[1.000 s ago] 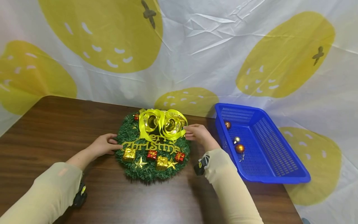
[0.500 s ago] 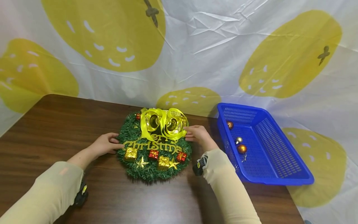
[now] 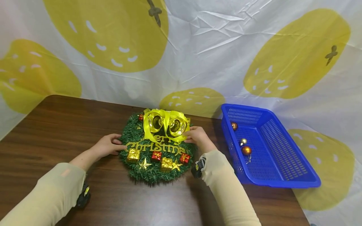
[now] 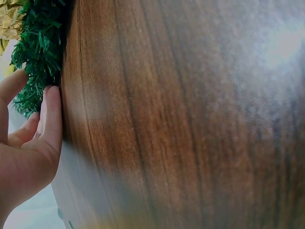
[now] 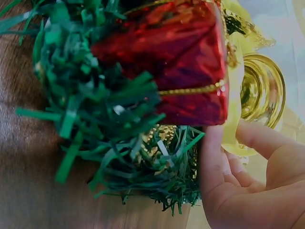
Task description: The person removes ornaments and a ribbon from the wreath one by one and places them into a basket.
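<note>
A green tinsel Christmas wreath (image 3: 155, 177) lies on the dark wooden table, carrying gold lettering, gold stars and small red and gold gift boxes. Two shiny gold bells (image 3: 155, 121) with a yellow ribbon (image 3: 146, 133) sit on its upper part. At the wreath's left edge, my left hand (image 3: 106, 146) holds the rim, thumb on top and fingers against the side. My right hand (image 3: 198, 136) pinches the ribbon beside the right-hand bell; in the right wrist view, its thumb and finger meet just past a red gift box (image 5: 190, 67).
To the right stands a blue plastic basket (image 3: 271, 182), holding an orange bauble (image 3: 246, 150), a small pale gold bauble (image 3: 243, 141) and a copper bauble (image 3: 234, 126). A white cloth (image 3: 203, 62) printed with yellow fruit hangs behind the table.
My right hand has shifted slightly left, and the ribbon and bells have moved a little with it. The left hand keeps its place at the wreath's edge. The head view has shifted slightly.
</note>
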Available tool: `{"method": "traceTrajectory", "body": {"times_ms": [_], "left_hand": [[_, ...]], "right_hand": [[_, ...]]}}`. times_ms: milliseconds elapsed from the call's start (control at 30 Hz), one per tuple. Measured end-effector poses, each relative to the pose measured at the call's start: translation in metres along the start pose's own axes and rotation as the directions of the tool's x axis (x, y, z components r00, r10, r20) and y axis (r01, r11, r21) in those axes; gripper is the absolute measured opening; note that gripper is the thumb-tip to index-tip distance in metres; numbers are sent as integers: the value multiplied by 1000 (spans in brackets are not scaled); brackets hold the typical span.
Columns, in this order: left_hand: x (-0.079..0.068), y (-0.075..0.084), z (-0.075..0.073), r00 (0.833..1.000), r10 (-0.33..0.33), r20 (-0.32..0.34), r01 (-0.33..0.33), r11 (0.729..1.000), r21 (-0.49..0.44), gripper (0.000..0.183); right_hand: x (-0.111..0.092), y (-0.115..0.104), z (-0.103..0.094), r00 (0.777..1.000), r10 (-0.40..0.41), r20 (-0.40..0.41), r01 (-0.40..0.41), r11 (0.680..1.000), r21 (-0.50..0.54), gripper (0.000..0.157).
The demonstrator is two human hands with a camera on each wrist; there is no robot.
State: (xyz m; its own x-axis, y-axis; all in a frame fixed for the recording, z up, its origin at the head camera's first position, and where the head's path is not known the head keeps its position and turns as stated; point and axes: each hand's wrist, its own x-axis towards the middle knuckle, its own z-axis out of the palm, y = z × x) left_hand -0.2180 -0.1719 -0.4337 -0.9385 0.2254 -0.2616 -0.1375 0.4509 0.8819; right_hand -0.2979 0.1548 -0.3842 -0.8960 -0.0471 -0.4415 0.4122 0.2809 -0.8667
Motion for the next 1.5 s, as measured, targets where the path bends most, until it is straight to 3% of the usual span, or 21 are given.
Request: {"method": "traceTrajectory", "body": {"times_ms": [233,367,467,533,600,767,833,967,1100,1267,1467,1500], "left_hand": [[0,0,0,1000,-2,-2,2,1000,4,76],[0,0,0,1000,-5,-4,5,1000,0,76],[0,0,0,1000,-5,-3,5,1000,-3,76],[1,-1,0,1000,-4,-4,4,1000,-6,76],[1,-1,0,1000,-2,-4,2,1000,-6,76],[1,0,0,1000,0,-4,0,1000,-12,76],[1,0,0,1000,1,-4,-1,1000,-16,76],[0,0,0,1000,5,-2,-5,1000,-14,76],[0,0,1,1000,8,0,-8,1000,-11,76],[-1,0,1,1000,8,-4,-8,1000,-11,75],[-2,2,1,1000,10,0,-10,1000,-8,75],[-3,3,1,1000,11,-1,-11,1000,-5,76]], "right_hand": [[17,10,-2,997,-34,-75,37,999,39,59],[47,28,-10,994,-80,-77,86,992,88,52],[49,29,-11,992,-94,-86,101,992,81,39],[32,19,-9,992,-100,-83,107,991,79,34],[42,25,-15,989,-140,-48,145,983,113,30],[50,28,-23,990,-108,-86,115,990,76,33],[26,12,-17,991,-67,-115,71,997,27,33],[-9,-7,-12,995,-64,-76,61,998,-34,34],[-31,-16,-12,996,-85,-12,84,993,-79,32],[-20,-7,-20,991,-117,65,125,983,-133,18],[2,3,-32,994,-70,81,88,962,-258,33],[16,12,-38,988,-94,121,121,963,-240,34]]}}
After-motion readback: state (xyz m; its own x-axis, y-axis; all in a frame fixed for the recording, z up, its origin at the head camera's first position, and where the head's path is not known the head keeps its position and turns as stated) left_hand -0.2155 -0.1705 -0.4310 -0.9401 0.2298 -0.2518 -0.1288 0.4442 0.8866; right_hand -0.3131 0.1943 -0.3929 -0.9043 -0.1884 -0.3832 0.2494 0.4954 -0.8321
